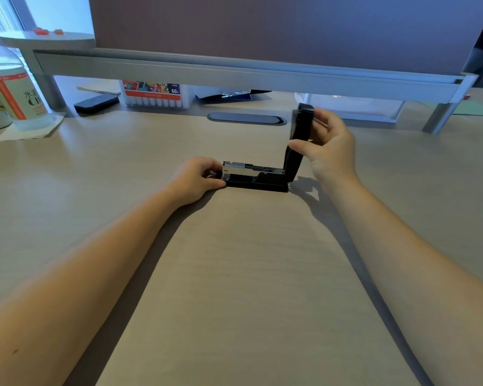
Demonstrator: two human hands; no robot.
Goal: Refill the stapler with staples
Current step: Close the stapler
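A black stapler (258,185) lies on the wooden desk (234,274) at the middle of the view. Its lid (300,137) is swung up almost upright, baring the shiny metal staple channel (248,170). A short strip of staples seems to lie at the channel's left end. My left hand (195,178) pinches the stapler's front end against the desk. My right hand (326,147) grips the raised lid, thumb in front and fingers behind it. No loose staple box shows.
A grey monitor shelf (234,71) spans the back. Under it stand a marker set box (154,94), a black eraser block (96,103) and a clear plastic box (354,107). A bottle (14,87) on a tissue stands far left. An oval cable grommet (247,118) lies behind the stapler.
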